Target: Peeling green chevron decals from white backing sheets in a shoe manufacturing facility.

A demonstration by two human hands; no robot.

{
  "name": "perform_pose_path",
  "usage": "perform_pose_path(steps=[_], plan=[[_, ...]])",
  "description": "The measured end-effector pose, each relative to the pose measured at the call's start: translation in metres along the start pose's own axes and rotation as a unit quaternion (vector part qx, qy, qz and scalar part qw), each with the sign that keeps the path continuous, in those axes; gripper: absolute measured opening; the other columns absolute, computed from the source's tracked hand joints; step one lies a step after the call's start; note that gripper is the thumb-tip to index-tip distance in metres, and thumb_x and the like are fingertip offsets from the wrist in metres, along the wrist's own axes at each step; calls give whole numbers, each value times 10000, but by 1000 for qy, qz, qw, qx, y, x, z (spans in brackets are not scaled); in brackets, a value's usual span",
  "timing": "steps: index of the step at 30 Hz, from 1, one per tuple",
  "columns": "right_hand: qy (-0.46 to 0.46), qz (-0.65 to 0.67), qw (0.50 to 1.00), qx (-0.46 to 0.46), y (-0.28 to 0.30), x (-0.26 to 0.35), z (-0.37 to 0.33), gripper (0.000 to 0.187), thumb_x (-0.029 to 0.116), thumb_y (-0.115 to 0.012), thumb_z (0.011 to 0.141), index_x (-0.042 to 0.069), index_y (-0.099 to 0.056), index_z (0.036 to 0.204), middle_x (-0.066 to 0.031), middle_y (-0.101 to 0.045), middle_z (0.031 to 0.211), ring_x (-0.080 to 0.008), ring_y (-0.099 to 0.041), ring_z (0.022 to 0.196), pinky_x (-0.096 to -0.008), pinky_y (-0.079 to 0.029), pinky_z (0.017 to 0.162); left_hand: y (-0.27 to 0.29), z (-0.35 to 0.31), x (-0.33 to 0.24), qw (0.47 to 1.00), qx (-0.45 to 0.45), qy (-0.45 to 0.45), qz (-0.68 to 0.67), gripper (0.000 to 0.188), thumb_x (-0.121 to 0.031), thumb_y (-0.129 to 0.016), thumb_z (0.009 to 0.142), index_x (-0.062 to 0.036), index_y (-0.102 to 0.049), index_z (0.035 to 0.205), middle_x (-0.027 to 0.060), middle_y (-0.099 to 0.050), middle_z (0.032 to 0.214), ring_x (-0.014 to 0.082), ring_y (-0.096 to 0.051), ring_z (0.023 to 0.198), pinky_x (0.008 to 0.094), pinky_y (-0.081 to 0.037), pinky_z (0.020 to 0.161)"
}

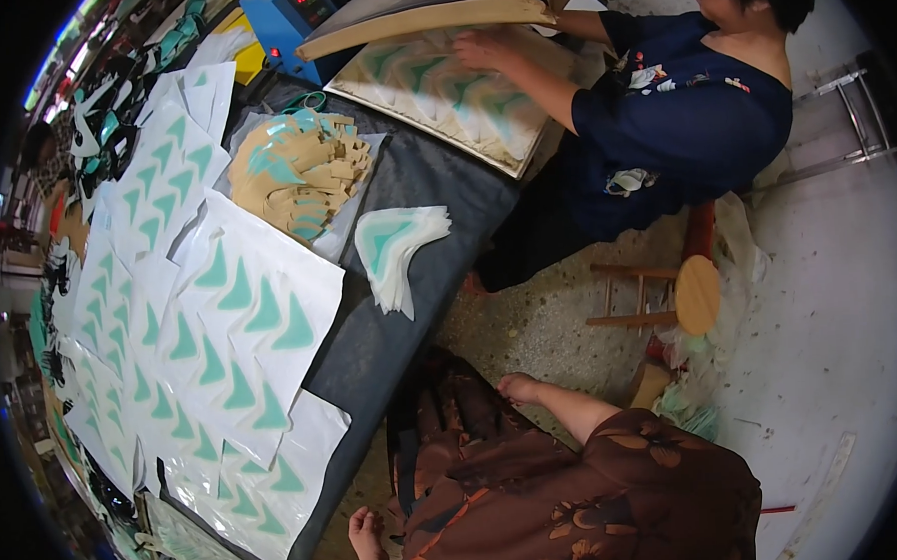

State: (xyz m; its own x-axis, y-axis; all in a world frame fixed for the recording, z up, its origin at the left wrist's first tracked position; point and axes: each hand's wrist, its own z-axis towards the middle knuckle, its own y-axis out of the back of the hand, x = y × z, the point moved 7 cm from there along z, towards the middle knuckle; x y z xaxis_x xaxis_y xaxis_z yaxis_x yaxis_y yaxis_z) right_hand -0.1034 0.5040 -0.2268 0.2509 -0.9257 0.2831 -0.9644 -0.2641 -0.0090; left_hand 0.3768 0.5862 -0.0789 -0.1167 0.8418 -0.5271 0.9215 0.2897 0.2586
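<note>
My left hand (363, 530) hangs beside the near edge of the dark-covered table (371, 348), fingers loosely curled and nothing seen in them. Farther right, my right hand (519, 387) is low by my dark lower clothes, its fingers also curled in, with nothing visible in it. Neither hand touches the table. Nearest to them on it lie white sheets (310, 426) bearing rows of green curved shapes. A small fanned stack of white-edged green cut pieces (397, 244) rests by the table edge. Behind it sits a pile of tan and green pieces (289, 172).
A co-worker in a navy top (683, 140) reaches into a raised-lid press (427, 16) holding a board of green pieces (460, 94). Its blue control box (282, 27) stands behind. Scissors (306, 101) lie nearby. A wooden stool (697, 294) is on the right.
</note>
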Motion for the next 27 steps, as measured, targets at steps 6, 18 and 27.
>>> perform_pose_path(steps=[6, 18, 27], plan=[[4, -3, 1000, -1, 0, -4, 4, 95, 119, -581, 866, 129, -587, 961, -7, -576, 841, -130, -530, 719, -292, -457, 593, -4, 2, -14, 1000, -6, 0, 19, 148, -69, -571, 907, -48, -580, 1054, 48, -630, 849, 126, -586, 692, 250, -472, 618], [-3, -29, 1000, -1, 0, 2, -12, 129, 110, -534, 901, 102, -623, 993, -24, -623, 927, -161, -578, 810, -333, -482, 693, -3, 7, -13, 999, 10, 7, 33, 149, -77, -581, 906, -47, -587, 1051, 50, -637, 860, 122, -593, 706, 242, -468, 613], [-1, -51, 999, 2, -2, -1, -12, 168, 108, -518, 904, 97, -638, 1021, -36, -631, 947, -171, -587, 833, -350, -488, 719, -6, 11, -23, 999, 24, -3, 28, 150, -69, -584, 902, -46, -589, 1050, 43, -637, 850, 117, -590, 696, 233, -465, 614]])
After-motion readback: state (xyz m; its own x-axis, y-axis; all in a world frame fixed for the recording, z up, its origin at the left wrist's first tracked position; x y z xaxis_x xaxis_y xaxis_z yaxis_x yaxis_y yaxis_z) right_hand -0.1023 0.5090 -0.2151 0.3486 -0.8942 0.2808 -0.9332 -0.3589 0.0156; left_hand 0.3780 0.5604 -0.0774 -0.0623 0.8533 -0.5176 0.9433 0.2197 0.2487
